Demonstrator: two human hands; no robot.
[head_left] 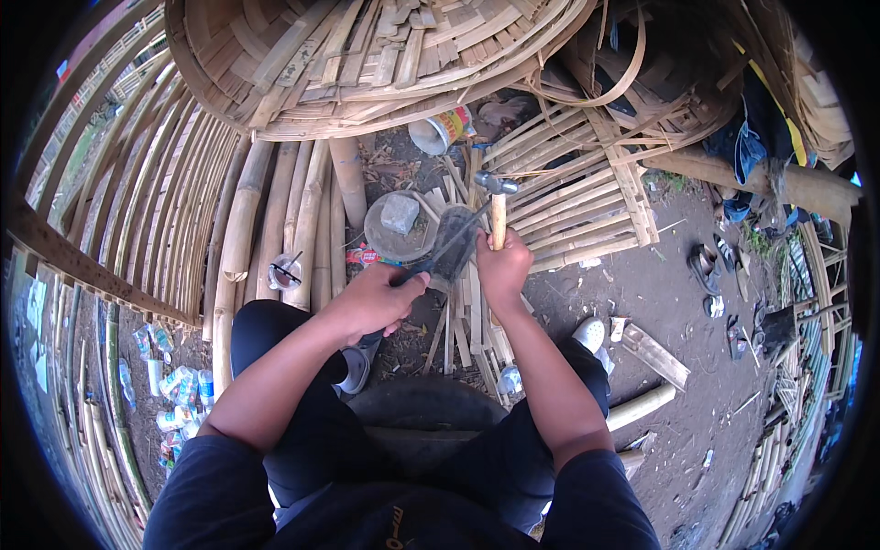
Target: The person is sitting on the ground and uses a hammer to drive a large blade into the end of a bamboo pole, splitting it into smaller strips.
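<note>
My left hand is closed round the dark handle of a long-bladed tool that looks like a knife. Its blade slants away to the right, over a dark grey block between my feet. In my right hand, fingers wrapped round the wooden handle, a hammer stands upright with its metal head at the top. The hammer head is close to the blade's far end; whether they touch I cannot tell. Split bamboo strips lie under and around the block.
Beyond my left hand a grey stone rests on a round slab. A glass stands on bamboo poles at the left. Large woven bamboo pieces lie ahead, with a slatted bamboo panel at the right. Sandals lie farther right.
</note>
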